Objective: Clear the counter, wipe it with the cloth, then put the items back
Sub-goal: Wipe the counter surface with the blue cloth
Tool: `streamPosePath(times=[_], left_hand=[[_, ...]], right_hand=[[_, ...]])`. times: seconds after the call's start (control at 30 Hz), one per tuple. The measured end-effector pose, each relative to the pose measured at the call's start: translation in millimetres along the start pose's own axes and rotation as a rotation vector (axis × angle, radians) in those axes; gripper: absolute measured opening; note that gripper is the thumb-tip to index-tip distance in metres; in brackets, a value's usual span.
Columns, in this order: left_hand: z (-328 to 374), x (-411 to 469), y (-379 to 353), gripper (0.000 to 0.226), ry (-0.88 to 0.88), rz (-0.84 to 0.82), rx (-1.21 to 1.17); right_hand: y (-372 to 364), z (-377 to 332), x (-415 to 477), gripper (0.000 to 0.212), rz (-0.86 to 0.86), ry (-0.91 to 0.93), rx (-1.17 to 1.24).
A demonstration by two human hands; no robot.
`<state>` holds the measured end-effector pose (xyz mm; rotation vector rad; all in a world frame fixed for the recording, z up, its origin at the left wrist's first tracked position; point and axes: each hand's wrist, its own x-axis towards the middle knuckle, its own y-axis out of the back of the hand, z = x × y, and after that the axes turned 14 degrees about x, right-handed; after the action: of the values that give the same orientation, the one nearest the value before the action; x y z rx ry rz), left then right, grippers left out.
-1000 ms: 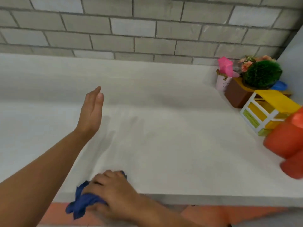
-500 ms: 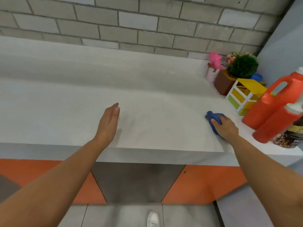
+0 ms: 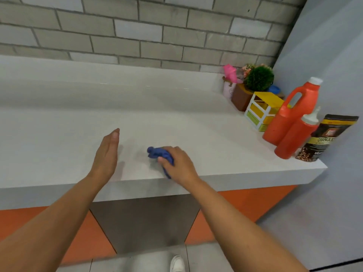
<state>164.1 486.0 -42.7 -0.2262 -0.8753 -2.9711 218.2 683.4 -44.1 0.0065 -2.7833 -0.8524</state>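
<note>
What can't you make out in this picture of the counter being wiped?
Head view only:
1. The blue cloth: mostly covered by the right hand, so its full shape is hidden.
2. The coffee pouch: print blurred; its left edge sits behind the orange squeeze bottle.
3. The blue thing by the wall: mostly hidden by the green plant and yellow drawer rack.

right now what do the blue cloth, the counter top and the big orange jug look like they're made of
Blue cloth: soft matte fabric, crumpled into folds under the right hand. Counter top: smooth pale stone or solid surface, which is unclear; faint sheen near the back. Big orange jug: probably moulded plastic, glossy, with a built-in handle and white cap.
</note>
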Motion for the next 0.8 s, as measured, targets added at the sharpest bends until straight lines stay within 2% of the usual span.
streamPosePath(times=[0.07, 0.17, 0.23, 0.3, 0.47, 0.63, 0.73, 0.8], left_hand=[[-7.1, -3.3, 7.6, 0.054, 0.006, 0.004, 0.008], [-17.6, -8.3, 19.5, 0.054, 0.043, 0.042, -0.002], [-22.4, -9.2, 26.4, 0.053, 0.054, 0.081, 0.009], [-26.0, -8.5, 32.4, 0.052, 0.068, 0.115, 0.021], [-31.6, -3.1, 42.9, 0.053, 0.094, 0.151, 0.019], [-36.7, -0.2, 45.9, 0.052, 0.124, 0.184, -0.02], [-38.5, 1.1, 50.7, 0.05, 0.116, 0.188, -0.043], [-41.3, 2.5, 58.8, 0.049, 0.106, 0.196, -0.026]], right_hand=[[52.2, 29.5, 4.2, 0.035, 0.186, -0.038, 0.037], [127.7, 82.3, 3.3, 0.035, 0.385, -0.372, -0.147], [145.3, 99.4, -1.9, 0.045, 0.343, -0.627, -0.341], [128.4, 91.8, 0.1, 0.054, 0.282, -0.704, -0.483], [19.5, 34.8, 29.5, 0.057, 0.056, -0.45, -0.593], [-100.4, -35.8, 49.9, 0.052, -0.235, -0.173, -0.52], [-121.7, -51.8, 48.4, 0.05, -0.349, 0.0, -0.452], [-104.5, -37.5, 49.1, 0.058, -0.349, 0.056, -0.433]])
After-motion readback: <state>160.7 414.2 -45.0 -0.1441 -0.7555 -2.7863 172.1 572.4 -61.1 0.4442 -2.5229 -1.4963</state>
